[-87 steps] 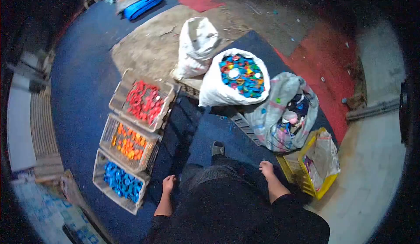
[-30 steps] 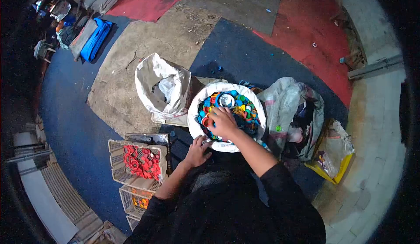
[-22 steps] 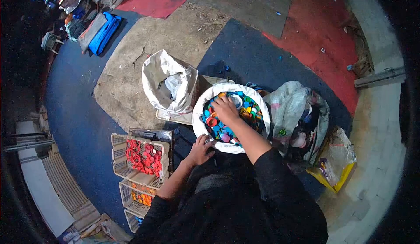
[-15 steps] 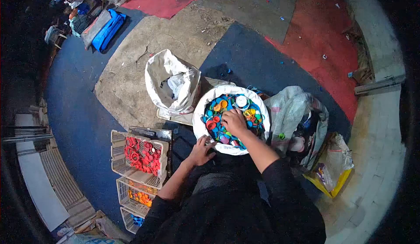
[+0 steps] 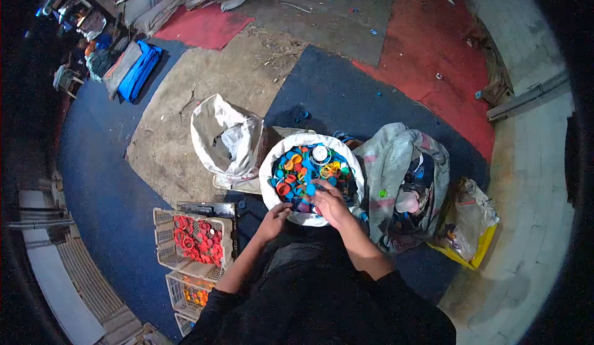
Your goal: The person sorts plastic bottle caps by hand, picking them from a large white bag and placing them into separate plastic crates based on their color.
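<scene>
A round white sack (image 5: 267,191) with a rolled rim stands in front of me, full of plastic bottle caps (image 5: 301,170) in blue, orange, red, yellow and green. My left hand (image 5: 273,222) is at the near left of the rim, its fingers drawn together over the edge. Above the near right part of the caps, my right hand (image 5: 332,207) has its fingers bent around a blue bottle cap (image 5: 310,189) at the fingertips; they are slightly blurred. A large white lid (image 5: 320,153) lies on top of the pile.
To the left stand a crate of red caps (image 5: 199,240) and a crate of orange caps (image 5: 195,295). An open white sack (image 5: 206,141) is behind them. On the right are a grey woven sack (image 5: 387,159) and a yellow-edged bag (image 5: 473,233). Blue bundles (image 5: 141,73) lie farther off.
My right hand has lifted from the pile and drawn back toward me, with a blue cap now at its fingertips. My left hand's fingers have come closer together at the rim. The view has shifted slightly.
</scene>
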### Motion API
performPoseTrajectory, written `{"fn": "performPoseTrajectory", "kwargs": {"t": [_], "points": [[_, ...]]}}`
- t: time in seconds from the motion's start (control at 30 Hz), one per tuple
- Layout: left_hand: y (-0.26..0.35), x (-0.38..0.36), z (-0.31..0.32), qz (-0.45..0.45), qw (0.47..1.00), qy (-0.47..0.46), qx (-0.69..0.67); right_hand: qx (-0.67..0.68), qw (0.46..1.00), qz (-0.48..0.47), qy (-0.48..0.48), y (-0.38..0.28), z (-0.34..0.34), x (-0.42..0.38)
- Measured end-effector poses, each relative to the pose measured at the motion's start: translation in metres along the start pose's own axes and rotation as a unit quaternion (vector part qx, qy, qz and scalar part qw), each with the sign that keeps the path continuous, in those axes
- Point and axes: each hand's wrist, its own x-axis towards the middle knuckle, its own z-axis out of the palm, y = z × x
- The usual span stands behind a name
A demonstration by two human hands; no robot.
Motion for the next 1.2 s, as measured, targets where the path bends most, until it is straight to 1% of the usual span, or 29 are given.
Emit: {"fn": "performPoseTrajectory", "kwargs": {"t": [0.07,0.1,0.13,0.17,0.2,0.23,0.27,0.3,0.33,0.37,0.4,0.43,0.47,0.53,0.6,0.63,0.67,0.73,0.77,0.8,0.83,0.87,0.93,0.97,1.07,1.1,1.13,1.17,1.2], "points": [[0.013,0.008,0.006,-0.039,0.990,0.004,-0.133,-0.038,0.999,0.026,-0.019,-0.002,-0.005,-0.004],[0.033,0.010,0.010,-0.080,0.972,-0.022,-0.220,-0.172,0.984,-0.012,-0.033,-0.006,0.001,-0.007],[0.052,0.008,0.014,-0.111,0.953,-0.035,-0.279,-0.303,0.951,-0.049,-0.045,-0.013,0.016,-0.013],[0.070,0.004,0.019,-0.143,0.929,-0.047,-0.337,-0.428,0.898,-0.083,-0.056,-0.019,0.031,-0.020],[0.081,0.004,0.022,-0.175,0.900,-0.059,-0.394,-0.545,0.828,-0.114,-0.065,-0.021,0.037,-0.024],[0.085,0.006,0.023,-0.192,0.889,-0.063,-0.412,-0.649,0.713,-0.242,-0.108,-0.015,0.029,-0.018],[0.079,0.009,0.023,-0.189,0.882,-0.068,-0.426,-0.667,0.701,-0.220,-0.125,-0.014,0.029,-0.020],[0.085,0.010,0.021,-0.187,0.876,-0.074,-0.439,-0.598,0.779,-0.140,-0.123,-0.016,0.034,-0.023],[0.092,0.010,0.021,-0.185,0.869,-0.080,-0.453,-0.519,0.845,-0.058,-0.119,-0.017,0.036,-0.025],[0.098,0.006,0.029,-0.219,0.872,0.019,-0.437,-0.526,0.836,-0.141,-0.066,-0.017,0.030,-0.021],[0.089,0.008,0.027,-0.197,0.876,0.013,-0.441,-0.528,0.819,-0.222,-0.013,-0.014,0.019,-0.015],[0.072,0.008,0.023,-0.175,0.878,0.008,-0.445,-0.521,0.808,-0.259,0.089,-0.006,-0.004,-0.005],[0.062,0.007,0.020,-0.154,0.880,0.003,-0.449,-0.492,0.808,-0.260,0.192,-0.007,-0.019,-0.003],[0.058,0.000,0.016,-0.164,0.862,0.037,-0.477,-0.512,0.737,-0.209,0.390,-0.001,-0.051,-0.002],[0.030,-0.006,0.005,-0.169,0.857,0.056,-0.484,-0.552,0.726,-0.178,0.369,0.027,-0.075,0.005],[0.026,-0.010,0.002,-0.174,0.838,0.064,-0.514,-0.578,0.704,-0.230,0.343,0.042,-0.068,0.013],[0.021,-0.014,-0.001,-0.172,0.840,0.071,-0.510,-0.650,0.637,-0.224,0.349,0.057,-0.063,0.019],[0.020,-0.020,-0.004,-0.168,0.844,0.085,-0.502,-0.657,0.609,-0.272,0.351,0.064,-0.040,0.032],[0.022,-0.023,-0.003,-0.174,0.838,0.099,-0.508,-0.637,0.639,-0.278,0.330,0.064,-0.030,0.042],[0.023,-0.023,-0.003,-0.169,0.846,0.103,-0.495,-0.615,0.667,-0.284,0.310,0.065,-0.021,0.052],[0.023,-0.023,-0.002,-0.164,0.854,0.107,-0.481,-0.621,0.665,-0.303,0.285,0.066,-0.013,0.060],[0.023,-0.023,-0.002,-0.160,0.862,0.110,-0.468,-0.662,0.647,-0.267,0.269,0.069,-0.006,0.063],[0.031,-0.023,0.000,-0.164,0.860,0.119,-0.468,-0.673,0.667,-0.253,0.195,0.071,0.001,0.066],[0.035,-0.022,0.001,-0.166,0.859,0.122,-0.469,-0.676,0.667,-0.253,0.187,0.072,0.003,0.066],[0.041,-0.021,-0.001,-0.158,0.852,0.124,-0.484,-0.570,0.781,-0.227,0.121,0.061,-0.009,0.051],[0.038,-0.021,-0.004,-0.160,0.852,0.124,-0.484,-0.587,0.750,-0.278,0.127,0.045,-0.016,0.041],[0.033,-0.020,-0.008,-0.161,0.851,0.125,-0.484,-0.547,0.780,-0.260,0.156,0.030,-0.020,0.031],[0.030,-0.021,-0.011,-0.161,0.851,0.127,-0.484,-0.569,0.738,-0.289,0.219,0.022,-0.034,0.025],[0.029,-0.023,-0.012,-0.163,0.854,0.127,-0.477,-0.568,0.722,-0.271,0.286,0.021,-0.055,0.022]]}}
